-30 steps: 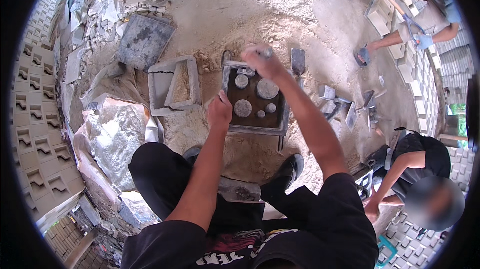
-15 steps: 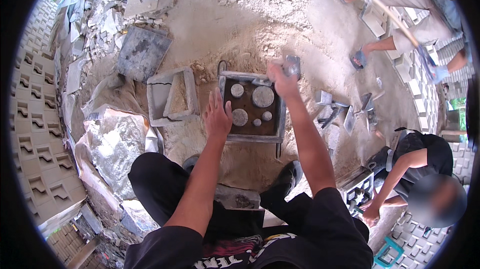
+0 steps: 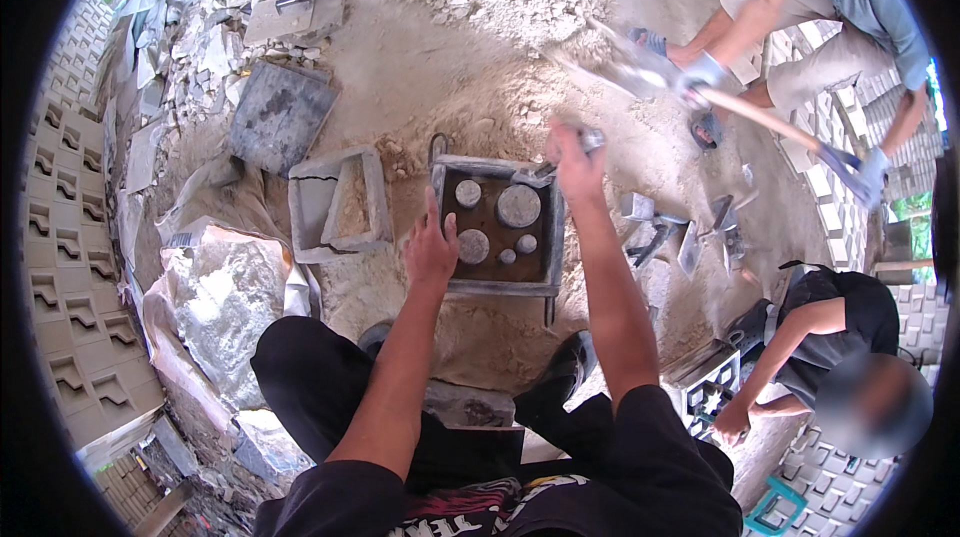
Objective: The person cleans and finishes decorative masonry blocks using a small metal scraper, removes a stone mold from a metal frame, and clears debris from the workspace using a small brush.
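Note:
A square grey metal mould frame point(image 3: 500, 289) lies on the sandy ground before me, a looped handle at its far left corner and a bar at its near right. Inside, several round discs of differing sizes, the largest disc point(image 3: 519, 206) at the far right, stand on a brown base. My left hand point(image 3: 432, 249) rests on the frame's left side, fingers stretched out and holding nothing. At the far right corner, my right hand point(image 3: 576, 165) is closed around a grey metal tool point(image 3: 593, 140); the fist hides most of it, so its kind is unclear.
Left of the mould lies a cracked rectangular frame point(image 3: 378, 197), with an open sack of white powder point(image 3: 225, 282) nearer me. Metal pieces point(image 3: 660, 227) lie to the right. One co-worker holds a shovel point(image 3: 755, 117) at far right; another crouches by a patterned mould point(image 3: 712, 392).
My right hand has turned and shifted slightly with the metal tool. My left hand stays on the frame. The co-worker's shovel has swung toward the sand pile, and that person leans in.

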The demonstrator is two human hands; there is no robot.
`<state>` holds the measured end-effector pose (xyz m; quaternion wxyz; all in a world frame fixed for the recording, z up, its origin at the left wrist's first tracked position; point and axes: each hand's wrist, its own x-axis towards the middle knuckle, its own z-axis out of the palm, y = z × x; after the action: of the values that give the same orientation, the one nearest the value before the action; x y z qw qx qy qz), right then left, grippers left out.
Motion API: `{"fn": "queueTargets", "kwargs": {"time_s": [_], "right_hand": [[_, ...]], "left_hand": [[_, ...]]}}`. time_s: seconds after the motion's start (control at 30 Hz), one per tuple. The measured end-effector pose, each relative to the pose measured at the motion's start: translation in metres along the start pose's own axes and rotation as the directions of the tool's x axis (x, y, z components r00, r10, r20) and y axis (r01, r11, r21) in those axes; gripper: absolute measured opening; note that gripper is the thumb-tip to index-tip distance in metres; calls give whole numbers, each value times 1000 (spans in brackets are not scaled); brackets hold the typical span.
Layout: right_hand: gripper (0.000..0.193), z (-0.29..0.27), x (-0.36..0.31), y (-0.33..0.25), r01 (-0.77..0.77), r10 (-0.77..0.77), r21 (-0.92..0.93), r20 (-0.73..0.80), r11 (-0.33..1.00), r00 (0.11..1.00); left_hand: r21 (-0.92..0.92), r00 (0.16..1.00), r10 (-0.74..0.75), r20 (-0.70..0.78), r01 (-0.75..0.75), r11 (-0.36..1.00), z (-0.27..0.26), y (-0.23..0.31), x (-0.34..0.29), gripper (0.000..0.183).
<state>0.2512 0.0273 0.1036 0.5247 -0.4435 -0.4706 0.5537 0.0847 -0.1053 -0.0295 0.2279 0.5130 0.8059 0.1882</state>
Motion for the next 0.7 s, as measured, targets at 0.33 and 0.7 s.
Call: {"fn": "queueTargets", "kwargs": {"time_s": [0.33, 0.7], "right_hand": [[33, 13, -4, 1, 66, -70, 46, 78, 997, 994], [31, 29, -15, 39, 335, -323, -85, 128, 938, 938]], "left_hand": [[22, 995, 68, -73, -67, 998, 1, 1, -1, 60], [54, 999, -19, 47, 16, 998, -3, 11, 0, 62]]}}
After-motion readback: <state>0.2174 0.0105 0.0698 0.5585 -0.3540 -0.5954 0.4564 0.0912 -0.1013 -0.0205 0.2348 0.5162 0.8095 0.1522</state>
